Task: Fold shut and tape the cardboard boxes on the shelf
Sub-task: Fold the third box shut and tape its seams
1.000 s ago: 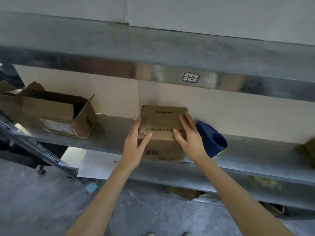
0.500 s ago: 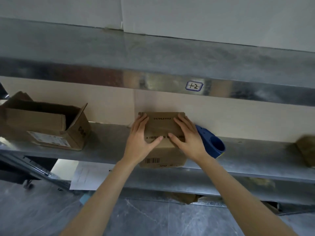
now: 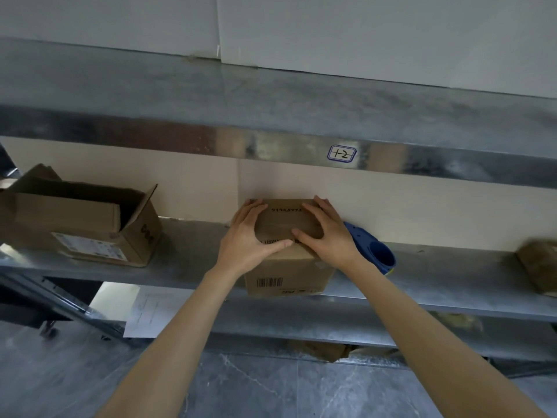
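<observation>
A small cardboard box [image 3: 288,274] with a barcode on its front stands on the metal shelf [image 3: 428,277], its top flaps folded down. My left hand [image 3: 247,238] lies flat on the left half of the top. My right hand [image 3: 328,236] lies on the right half. Both press down with fingers spread towards the far corners, and the thumbs nearly meet over the middle seam. A blue tape dispenser [image 3: 375,251] lies on the shelf just right of the box, partly behind my right hand.
A larger cardboard box [image 3: 90,233] with raised flaps sits at the left of the same shelf. Another cardboard box [image 3: 539,267] shows at the right edge. An upper shelf bears a "1-2" label [image 3: 342,153]. Cardboard scraps [image 3: 319,349] lie on a lower shelf.
Both hands have slid from the box's sides further onto its top, and the thumbs have come together over the seam. The flaps now lie flat under them.
</observation>
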